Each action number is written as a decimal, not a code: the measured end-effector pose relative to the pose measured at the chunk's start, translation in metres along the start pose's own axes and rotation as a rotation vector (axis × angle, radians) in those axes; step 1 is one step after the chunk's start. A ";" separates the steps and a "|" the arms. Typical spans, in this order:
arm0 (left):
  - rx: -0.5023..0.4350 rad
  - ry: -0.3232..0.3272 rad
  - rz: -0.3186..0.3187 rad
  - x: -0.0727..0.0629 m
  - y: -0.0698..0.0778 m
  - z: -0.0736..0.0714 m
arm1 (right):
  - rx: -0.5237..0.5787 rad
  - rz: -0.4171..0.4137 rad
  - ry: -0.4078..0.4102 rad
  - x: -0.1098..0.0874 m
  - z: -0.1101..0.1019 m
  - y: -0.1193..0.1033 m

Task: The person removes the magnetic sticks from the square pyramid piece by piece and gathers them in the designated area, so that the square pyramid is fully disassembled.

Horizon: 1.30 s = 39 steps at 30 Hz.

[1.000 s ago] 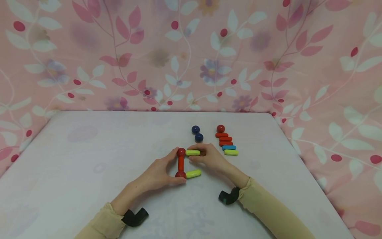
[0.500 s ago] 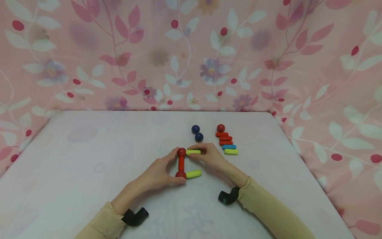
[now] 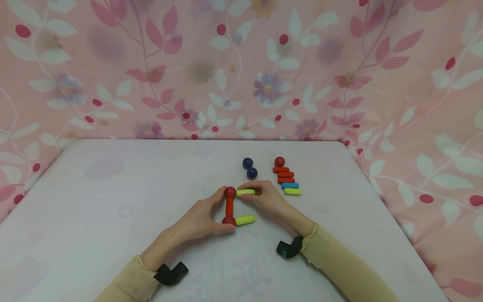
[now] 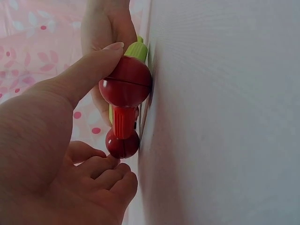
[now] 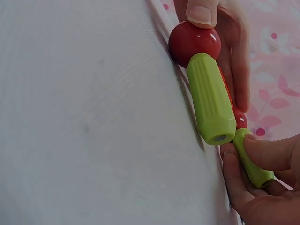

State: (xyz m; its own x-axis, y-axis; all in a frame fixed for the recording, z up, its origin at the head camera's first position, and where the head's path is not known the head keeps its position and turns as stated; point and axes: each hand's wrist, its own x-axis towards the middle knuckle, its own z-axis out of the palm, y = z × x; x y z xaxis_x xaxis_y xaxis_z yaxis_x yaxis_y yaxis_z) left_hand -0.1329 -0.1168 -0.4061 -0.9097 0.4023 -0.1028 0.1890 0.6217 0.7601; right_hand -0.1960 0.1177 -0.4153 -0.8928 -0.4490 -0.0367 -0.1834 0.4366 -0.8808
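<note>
My left hand (image 3: 200,218) holds a red rod (image 3: 229,207) with a red ball at each end, thumb on the near ball (image 3: 228,221) and fingertips at the far ball (image 3: 229,192). A yellow-green rod (image 3: 245,219) sticks out to the right from the near ball. My right hand (image 3: 268,197) pinches a second yellow-green rod (image 5: 253,161) between thumb and fingers. Its end lies right beside the far ball; whether they touch I cannot tell. In the left wrist view, the near red ball (image 4: 125,82) hides part of the work.
Two dark blue balls (image 3: 250,168) lie beyond the hands. To their right are a red ball (image 3: 279,161), several red rods (image 3: 285,175), a blue rod (image 3: 290,186) and a yellow-green rod (image 3: 292,191). A floral cloth (image 3: 241,75) hangs behind the white table (image 3: 113,180).
The rod in my right hand has shifted very slightly to the right, and the thumb has come up over its near side. My left hand has stayed almost still.
</note>
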 end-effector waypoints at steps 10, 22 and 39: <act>-0.020 0.025 0.031 0.001 -0.003 0.002 | -0.005 0.007 -0.012 -0.003 -0.006 -0.003; -0.071 0.061 0.019 0.004 -0.006 0.003 | -0.017 0.053 0.022 -0.031 -0.032 -0.002; -0.106 0.041 0.008 0.004 -0.005 0.005 | -0.052 0.074 -0.014 -0.065 -0.046 0.010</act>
State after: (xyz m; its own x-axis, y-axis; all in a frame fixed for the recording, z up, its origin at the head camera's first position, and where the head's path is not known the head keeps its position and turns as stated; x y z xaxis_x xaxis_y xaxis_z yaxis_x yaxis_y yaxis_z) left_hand -0.1358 -0.1151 -0.4130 -0.9230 0.3780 -0.0719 0.1583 0.5432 0.8245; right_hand -0.1583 0.1870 -0.3999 -0.8990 -0.4244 -0.1080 -0.1383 0.5092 -0.8495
